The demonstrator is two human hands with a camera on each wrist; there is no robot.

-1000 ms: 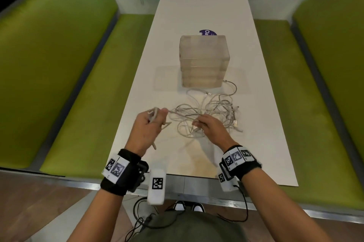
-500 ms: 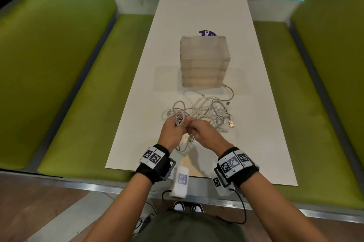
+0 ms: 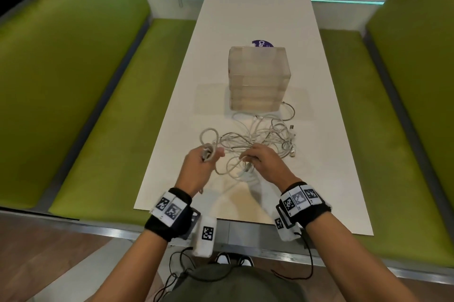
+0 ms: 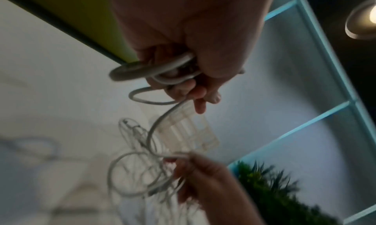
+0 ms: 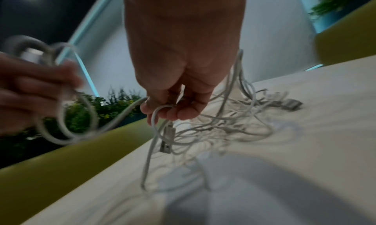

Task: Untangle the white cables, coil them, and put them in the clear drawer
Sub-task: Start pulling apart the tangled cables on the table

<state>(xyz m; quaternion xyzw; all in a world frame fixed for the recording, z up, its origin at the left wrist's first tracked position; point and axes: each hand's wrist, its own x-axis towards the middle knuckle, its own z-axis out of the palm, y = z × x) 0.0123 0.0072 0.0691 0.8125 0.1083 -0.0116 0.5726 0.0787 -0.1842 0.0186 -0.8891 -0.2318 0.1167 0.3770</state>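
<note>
gripping coiled loops in my left hand (image 3: 201, 164); my right hand (image 3: 264, 163) pinches strand of white cables (image 3: 265, 137), clear drawer (image 3: 258, 80) at 12 o'clock.

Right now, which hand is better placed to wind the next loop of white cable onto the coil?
Right. The left hand already grips the small coil of white cable; the right hand pinches the strand leading to it from the tangled pile, so it can probably feed.
</note>
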